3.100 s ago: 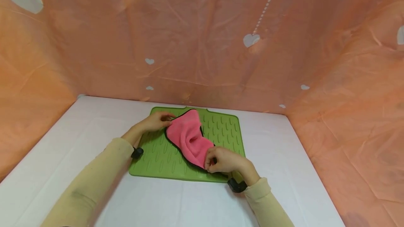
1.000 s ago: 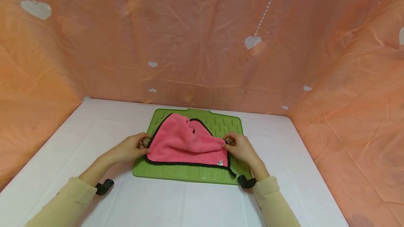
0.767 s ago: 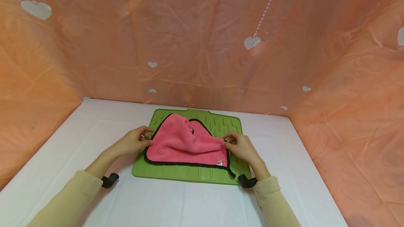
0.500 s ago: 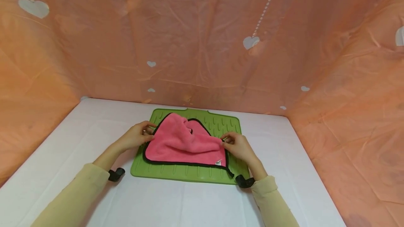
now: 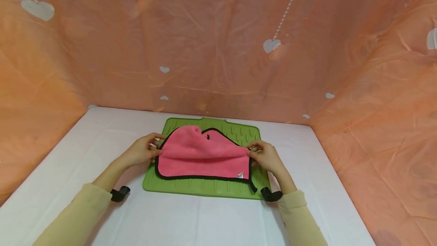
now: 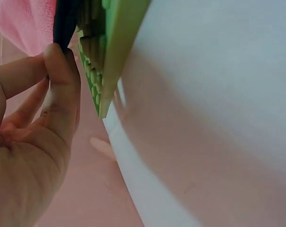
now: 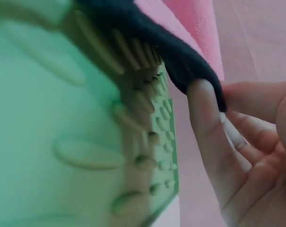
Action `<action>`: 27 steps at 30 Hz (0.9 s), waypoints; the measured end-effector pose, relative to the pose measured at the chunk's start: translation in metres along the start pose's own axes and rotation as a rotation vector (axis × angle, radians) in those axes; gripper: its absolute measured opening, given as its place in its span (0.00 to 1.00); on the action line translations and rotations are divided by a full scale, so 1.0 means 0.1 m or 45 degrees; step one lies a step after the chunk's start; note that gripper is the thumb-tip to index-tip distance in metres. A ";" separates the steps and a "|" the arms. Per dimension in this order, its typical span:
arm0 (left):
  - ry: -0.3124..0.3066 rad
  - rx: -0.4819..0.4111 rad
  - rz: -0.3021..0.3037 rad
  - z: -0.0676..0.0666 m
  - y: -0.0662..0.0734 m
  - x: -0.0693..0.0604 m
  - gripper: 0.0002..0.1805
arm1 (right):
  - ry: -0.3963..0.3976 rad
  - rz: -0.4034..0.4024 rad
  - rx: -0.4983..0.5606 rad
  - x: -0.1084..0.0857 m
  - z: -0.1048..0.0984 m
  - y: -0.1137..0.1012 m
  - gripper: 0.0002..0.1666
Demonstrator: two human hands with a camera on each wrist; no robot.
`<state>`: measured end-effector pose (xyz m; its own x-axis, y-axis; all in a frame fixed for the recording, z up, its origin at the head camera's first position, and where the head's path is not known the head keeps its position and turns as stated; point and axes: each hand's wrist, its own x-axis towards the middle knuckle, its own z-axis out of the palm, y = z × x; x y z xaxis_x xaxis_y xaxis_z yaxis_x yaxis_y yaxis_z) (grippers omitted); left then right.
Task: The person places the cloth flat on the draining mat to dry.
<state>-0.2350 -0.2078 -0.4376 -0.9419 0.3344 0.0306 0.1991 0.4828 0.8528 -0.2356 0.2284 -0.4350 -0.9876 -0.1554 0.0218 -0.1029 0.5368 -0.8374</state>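
A pink cloth with a black border lies across a green ribbed mat, partly raised, with a ridge running side to side. Its far part is bunched and folded over. At the cloth's left edge my left hand pinches the border between thumb and fingers; the left wrist view shows the fingertips meeting on it. My right hand pinches the right edge, and in the right wrist view the black border hangs lifted above the mat. A small white tag and a black loop sit at the near right corner.
The mat rests on a white-covered table. Orange sheeting with white hearts rises behind the table and on both sides. Black wrist-worn devices show on both forearms.
The cloth was crumpled and slanted earlier; now it is spread wider between both hands. Over the last half second the hands moved slightly apart, pulling the ridge straighter, and the far left peak dropped.
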 end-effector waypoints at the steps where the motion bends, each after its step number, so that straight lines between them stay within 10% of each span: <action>1: -0.008 -0.006 0.000 0.01 0.00 -0.01 0.27 | -0.005 0.012 0.007 -0.01 -0.01 0.02 0.11; 13: -0.055 0.213 0.045 0.03 -0.01 -0.23 0.29 | -0.136 0.068 -0.015 -0.28 -0.06 0.11 0.27; 27: -0.126 0.187 0.007 0.10 0.06 -0.38 0.33 | -0.224 0.051 0.064 -0.48 0.00 0.14 0.26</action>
<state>-0.1956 -0.2094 -0.4394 -0.9108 0.4122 -0.0226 0.2484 0.5911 0.7674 -0.1897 0.2435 -0.4482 -0.9545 -0.2794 -0.1044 -0.0533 0.5041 -0.8620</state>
